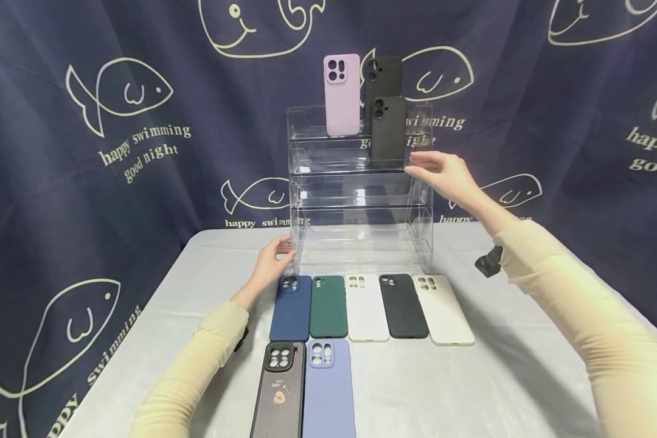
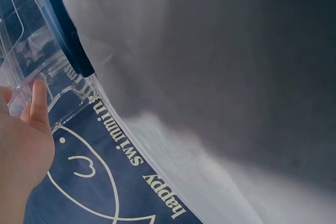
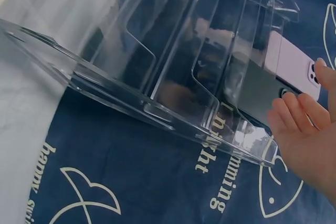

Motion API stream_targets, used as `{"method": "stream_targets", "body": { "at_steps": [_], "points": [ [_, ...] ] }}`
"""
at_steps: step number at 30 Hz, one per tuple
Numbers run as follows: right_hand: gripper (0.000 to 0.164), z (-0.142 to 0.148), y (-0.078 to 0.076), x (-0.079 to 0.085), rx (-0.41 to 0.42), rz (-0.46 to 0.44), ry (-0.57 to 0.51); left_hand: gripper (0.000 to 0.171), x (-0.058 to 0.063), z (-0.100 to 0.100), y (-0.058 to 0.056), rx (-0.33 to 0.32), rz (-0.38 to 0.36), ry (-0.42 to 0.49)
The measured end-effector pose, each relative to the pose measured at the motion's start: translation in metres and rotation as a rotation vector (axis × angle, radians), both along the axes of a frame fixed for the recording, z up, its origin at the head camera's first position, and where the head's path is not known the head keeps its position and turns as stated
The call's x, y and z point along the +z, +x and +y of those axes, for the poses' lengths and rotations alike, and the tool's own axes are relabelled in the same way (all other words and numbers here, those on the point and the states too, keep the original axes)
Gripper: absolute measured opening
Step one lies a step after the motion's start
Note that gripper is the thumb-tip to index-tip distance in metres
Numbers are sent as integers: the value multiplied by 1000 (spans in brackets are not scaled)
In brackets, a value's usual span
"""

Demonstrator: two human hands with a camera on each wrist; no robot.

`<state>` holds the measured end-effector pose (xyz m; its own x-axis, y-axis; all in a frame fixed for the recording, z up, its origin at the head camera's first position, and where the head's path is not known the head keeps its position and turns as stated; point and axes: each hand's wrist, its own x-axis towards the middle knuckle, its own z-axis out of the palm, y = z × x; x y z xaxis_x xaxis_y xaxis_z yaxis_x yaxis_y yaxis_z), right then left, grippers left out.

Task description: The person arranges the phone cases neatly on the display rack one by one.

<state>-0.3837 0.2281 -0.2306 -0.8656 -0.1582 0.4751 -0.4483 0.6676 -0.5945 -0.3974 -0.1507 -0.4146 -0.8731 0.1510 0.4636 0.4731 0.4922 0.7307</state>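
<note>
A clear tiered display rack (image 1: 361, 249) stands at the back of the table. My left hand (image 1: 272, 263) holds its lower left side edge between thumb and fingers; the left wrist view shows that hand (image 2: 26, 140) at the clear plastic. Beside the rack's upper right, my right hand (image 1: 443, 176) has thumb and fingers apart, fingertips close to a black phone case (image 1: 389, 131) standing on the second tier. On the top tier lean a pale purple phone case (image 1: 342, 97) and another black case (image 1: 391, 76), the latter partly hidden behind the front one.
Before the rack lies a row of phone cases: blue (image 1: 290, 313), green (image 1: 328, 310), white (image 1: 367, 313), black (image 1: 404, 310) and cream (image 1: 446, 316). Nearer are a dark printed case (image 1: 279, 401) and a lavender-blue one (image 1: 330, 395). A navy fish-print curtain (image 1: 142, 182) hangs behind the table.
</note>
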Motion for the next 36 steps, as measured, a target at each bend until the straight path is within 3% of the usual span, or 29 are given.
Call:
{"method": "stream_targets", "body": {
  "at_steps": [16,36],
  "points": [
    [50,-8,24,-40,64,-55,-46,38,-4,0,1,-1,-5,21],
    [45,-48,79,-77,200,-89,-27,39,-1,0,-2,-6,-26,16]
  ]
}}
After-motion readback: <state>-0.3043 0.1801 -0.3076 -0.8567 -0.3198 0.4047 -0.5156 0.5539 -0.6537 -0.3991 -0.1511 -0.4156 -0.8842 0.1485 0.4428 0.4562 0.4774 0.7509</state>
